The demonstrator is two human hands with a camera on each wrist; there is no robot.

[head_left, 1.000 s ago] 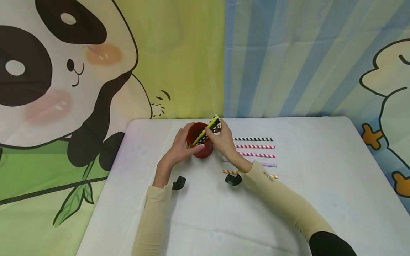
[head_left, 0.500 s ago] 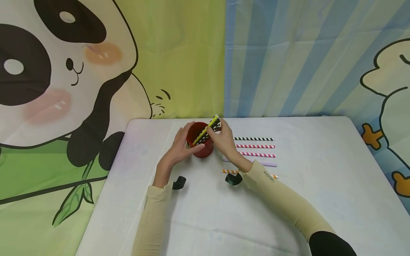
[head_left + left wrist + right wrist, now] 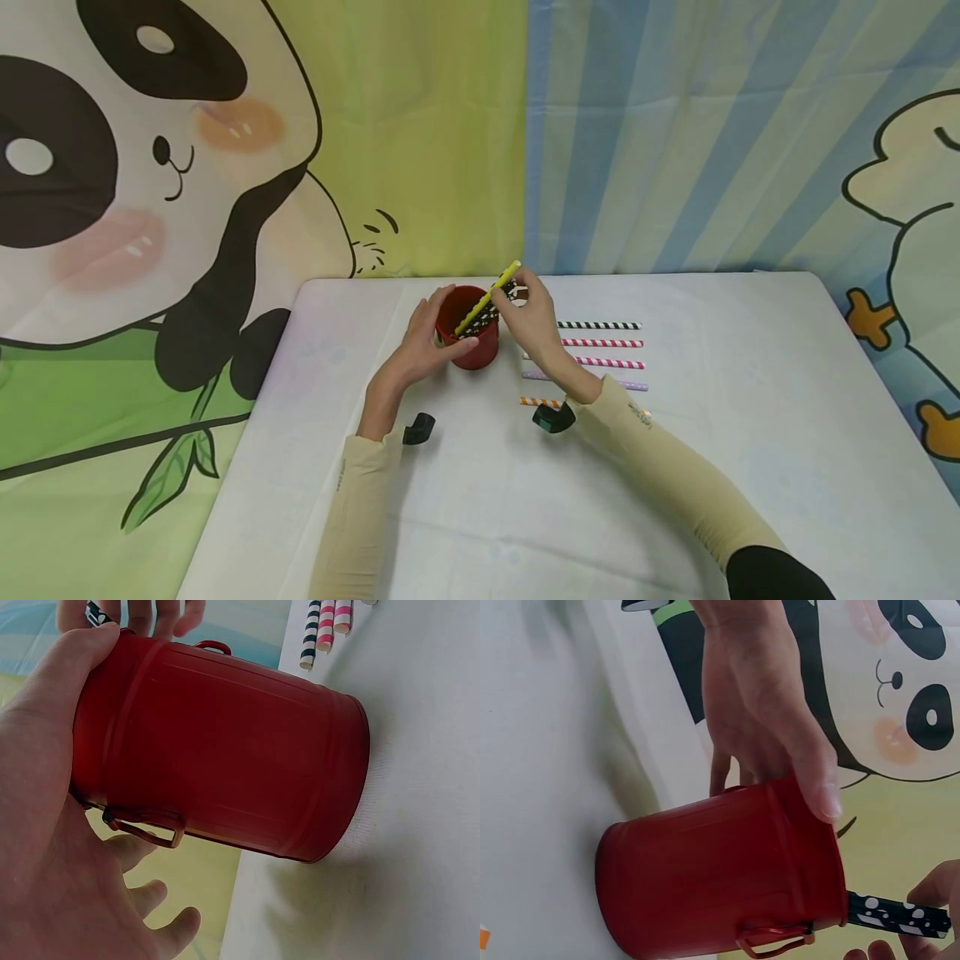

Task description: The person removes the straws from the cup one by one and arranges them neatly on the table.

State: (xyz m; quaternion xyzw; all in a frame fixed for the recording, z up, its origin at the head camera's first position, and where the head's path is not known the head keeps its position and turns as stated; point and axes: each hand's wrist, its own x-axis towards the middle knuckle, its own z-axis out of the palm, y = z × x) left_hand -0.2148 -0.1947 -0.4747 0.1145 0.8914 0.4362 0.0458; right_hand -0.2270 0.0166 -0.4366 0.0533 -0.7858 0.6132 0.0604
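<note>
A small red metal bucket with wire side handles (image 3: pixel 468 329) stands on the white cloth-covered surface (image 3: pixel 750 433), toward its far edge. It is gripped by the left hand (image 3: pixel 422 343), whose thumb and fingers are curled round its wall. Out of its mouth 2 paper straws lean to the right — a yellow one (image 3: pixel 489 297) and a black one with white dots (image 3: pixel 493 310). Their upper ends are pinched by the curled fingers of the right hand (image 3: pixel 534 323).

Just right of the bucket, 5 more paper straws lie in a row, parallel and apart: a black-and-white striped straw (image 3: pixel 600 325) farthest back, then a red-and-white striped straw (image 3: pixel 603 342), a pink-and-white striped straw (image 3: pixel 611 362), a pale purple straw (image 3: pixel 600 383) and an orange-and-white striped straw (image 3: pixel 538 402) nearest. The last 3 are partly covered by the right wrist and beige sleeve. Behind the surface hangs a cartoon backdrop with a panda (image 3: pixel 112 167).

In the left wrist view, the bucket's ribbed wall and 1 wire handle (image 3: pixel 142 825) are shown close up, with the right fingertips (image 3: pixel 154 615) above the rim and 3 straw ends at the top edge. Only in the right wrist view is the dotted straw (image 3: pixel 896 915) seen leaving the rim, with the left thumb (image 3: pixel 817 780) pressed on the wall.
</note>
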